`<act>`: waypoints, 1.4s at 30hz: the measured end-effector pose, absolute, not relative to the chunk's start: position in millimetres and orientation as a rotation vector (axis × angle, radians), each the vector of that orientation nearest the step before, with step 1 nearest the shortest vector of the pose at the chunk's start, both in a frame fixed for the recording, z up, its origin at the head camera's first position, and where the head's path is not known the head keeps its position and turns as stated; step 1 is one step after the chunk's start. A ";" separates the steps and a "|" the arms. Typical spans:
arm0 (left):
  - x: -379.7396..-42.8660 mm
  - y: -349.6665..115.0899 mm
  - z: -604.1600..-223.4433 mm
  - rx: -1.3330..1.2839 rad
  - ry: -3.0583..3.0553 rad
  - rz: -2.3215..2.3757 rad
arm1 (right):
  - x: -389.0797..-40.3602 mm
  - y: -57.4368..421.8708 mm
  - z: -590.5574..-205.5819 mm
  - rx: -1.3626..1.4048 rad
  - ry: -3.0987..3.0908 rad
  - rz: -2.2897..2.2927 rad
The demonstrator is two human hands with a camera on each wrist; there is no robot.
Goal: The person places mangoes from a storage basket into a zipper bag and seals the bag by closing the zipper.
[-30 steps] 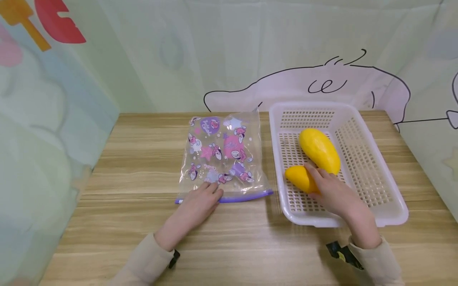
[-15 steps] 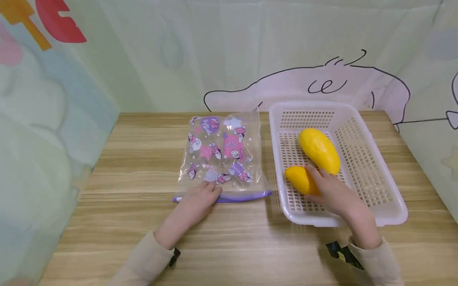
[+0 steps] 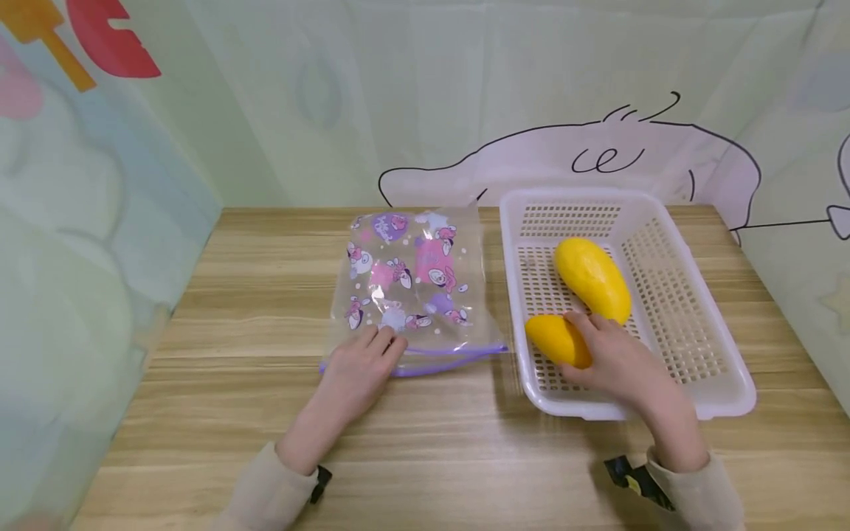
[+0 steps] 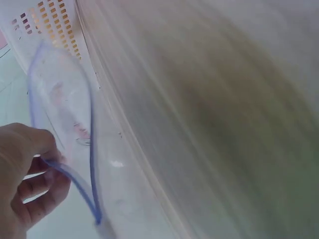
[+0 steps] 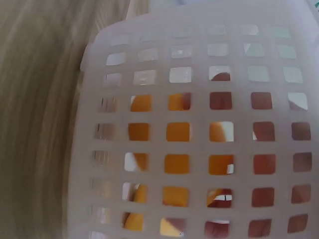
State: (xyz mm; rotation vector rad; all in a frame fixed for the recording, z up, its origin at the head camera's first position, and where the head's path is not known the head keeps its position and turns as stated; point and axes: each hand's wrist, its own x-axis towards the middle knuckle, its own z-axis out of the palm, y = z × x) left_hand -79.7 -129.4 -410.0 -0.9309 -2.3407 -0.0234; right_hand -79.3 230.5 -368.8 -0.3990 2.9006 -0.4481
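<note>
My left hand point(image 3: 361, 366) pinches one lip of a clear zip bag point(image 3: 425, 287) printed with pink and purple cartoon figures. In the left wrist view, thumb and fingers hold the bag's purple zip edge point(image 4: 75, 179), and the mouth gapes apart. My right hand point(image 3: 614, 361) reaches into a white plastic basket point(image 3: 720, 346) and grips the smaller, orange-yellow mango point(image 3: 554, 338) by its right end. A larger yellow mango point(image 3: 593, 276) lies just behind it in the basket. From the right wrist, the basket's slotted wall point(image 5: 197, 144) partly hides the hand and the held mango.
Bag and basket sit side by side on a wood-grain table point(image 3: 252, 295). Behind the table hangs a printed cloth backdrop point(image 3: 425, 96), with another panel along the left. The basket's raised rim surrounds the right hand.
My left hand has lifted one lip of the bag, so its zip edges now stand apart. The gripped mango has shifted slightly left and toward me in the basket.
</note>
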 end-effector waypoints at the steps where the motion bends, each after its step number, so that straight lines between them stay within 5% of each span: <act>1: -79.5 -129.6 -410.1 -0.921 -2.330 -0.042 | -78.2 230.0 -368.8 -0.397 2.923 -0.445; 22: -76.4 -132.3 -407.7 -0.950 -2.356 0.045 | -21.6 203.1 -339.2 -0.447 3.471 -0.808; 42: -74.2 -135.3 -407.1 -0.940 -2.413 -0.027 | -2.1 129.8 -367.6 -1.175 3.367 -0.946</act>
